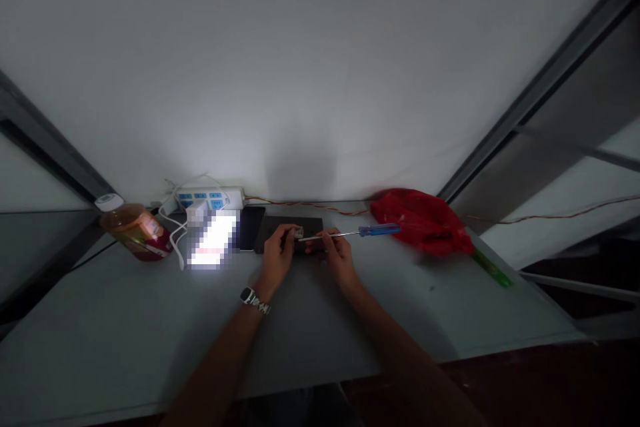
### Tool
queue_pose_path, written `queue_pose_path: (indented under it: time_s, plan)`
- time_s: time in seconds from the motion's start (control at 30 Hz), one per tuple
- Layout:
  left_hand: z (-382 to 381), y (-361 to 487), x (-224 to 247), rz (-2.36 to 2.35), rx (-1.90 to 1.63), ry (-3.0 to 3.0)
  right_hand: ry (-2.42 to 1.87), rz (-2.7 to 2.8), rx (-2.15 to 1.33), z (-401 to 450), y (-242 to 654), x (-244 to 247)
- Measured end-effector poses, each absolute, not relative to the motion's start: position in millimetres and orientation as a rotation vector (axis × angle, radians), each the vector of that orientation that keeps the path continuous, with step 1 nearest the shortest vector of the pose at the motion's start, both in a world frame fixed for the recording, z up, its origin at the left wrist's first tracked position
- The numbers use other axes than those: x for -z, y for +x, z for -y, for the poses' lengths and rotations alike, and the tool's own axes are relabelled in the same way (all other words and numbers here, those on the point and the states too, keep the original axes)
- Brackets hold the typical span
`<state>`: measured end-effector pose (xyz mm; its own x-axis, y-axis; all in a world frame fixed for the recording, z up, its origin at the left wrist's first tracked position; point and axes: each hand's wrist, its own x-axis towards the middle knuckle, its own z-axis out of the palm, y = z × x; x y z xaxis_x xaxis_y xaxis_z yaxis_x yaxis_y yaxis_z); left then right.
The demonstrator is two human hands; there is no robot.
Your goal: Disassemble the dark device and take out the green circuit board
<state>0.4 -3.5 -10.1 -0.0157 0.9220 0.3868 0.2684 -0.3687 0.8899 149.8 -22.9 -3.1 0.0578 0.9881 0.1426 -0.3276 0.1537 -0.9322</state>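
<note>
Red bag (420, 221); lidded bottle (137, 230); power strip (235, 197)

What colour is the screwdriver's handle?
The screwdriver handle is blue, seen best in the head view.

A pale grey-green smooth tabletop (220, 340) spans the lower frame; on it lie a clear orange-labelled plastic jar with white lid (135, 230) at left, a white-and-blue power strip (235, 197) left of centre, and a red plastic bag (425, 223) at right.

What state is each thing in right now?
Left hand: closed on small pale part
Right hand: closed on screwdriver shaft
Screwdriver: held, tip near left hand
Watch: worn, left wrist
Bottle: capped
Power strip: adapter plugged in
Screen: lit, contents blurred
Red bag: crumpled
</note>
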Motion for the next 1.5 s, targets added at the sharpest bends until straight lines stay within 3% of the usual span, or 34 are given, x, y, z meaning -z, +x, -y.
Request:
queue_pose_path:
  time_s: [1.5]
  plan:
    - [-2,-18,6,-1.021,-1.131,2.255,-0.983,1.169,-0.906,14,169,7]
